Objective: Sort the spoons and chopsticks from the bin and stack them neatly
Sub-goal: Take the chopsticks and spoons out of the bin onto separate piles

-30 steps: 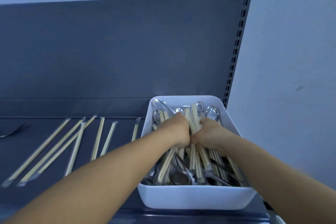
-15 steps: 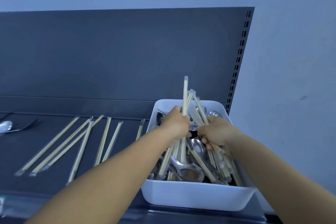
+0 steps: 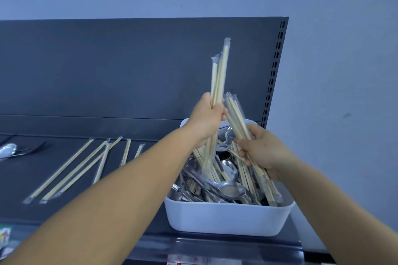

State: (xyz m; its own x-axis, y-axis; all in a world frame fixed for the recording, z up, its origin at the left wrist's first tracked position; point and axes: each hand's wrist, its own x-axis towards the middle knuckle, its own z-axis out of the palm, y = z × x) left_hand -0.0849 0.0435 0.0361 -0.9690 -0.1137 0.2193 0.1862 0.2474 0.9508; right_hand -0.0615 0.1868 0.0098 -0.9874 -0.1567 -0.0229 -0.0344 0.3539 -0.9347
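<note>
Where a second ago both fists were buried in the tangle, I now have two handfuls of chopsticks up out of the bin (image 3: 228, 219). My left hand (image 3: 207, 119) grips a bundle (image 3: 218, 77) that stands nearly upright, its wrapped tips well above the bin's back rim and its lower ends still dipping among the metal. My right hand (image 3: 261, 149) grips a second bundle (image 3: 235, 114), tilted so its top leans toward the left fist and its bottom runs down toward the bin's front right corner. The two bundles nearly cross near my left fingers; I cannot tell if they touch.

Lifting has parted wood from metal: the spoons (image 3: 231, 190) lie bared in the bin, one big bowl facing up near the front wall, with loose chopsticks still mixed among them. On the shelf (image 3: 71, 206) to the left, wrapped pairs (image 3: 64, 171) lie in a rough row, spread rather than stacked, and another spoon (image 3: 7, 149) rests at the far left edge.

I judge the sorting about midway. Next these handfuls should clear the bin completely and join the row, and a wrapper snagging a spoon handle is the risk as they come free.
</note>
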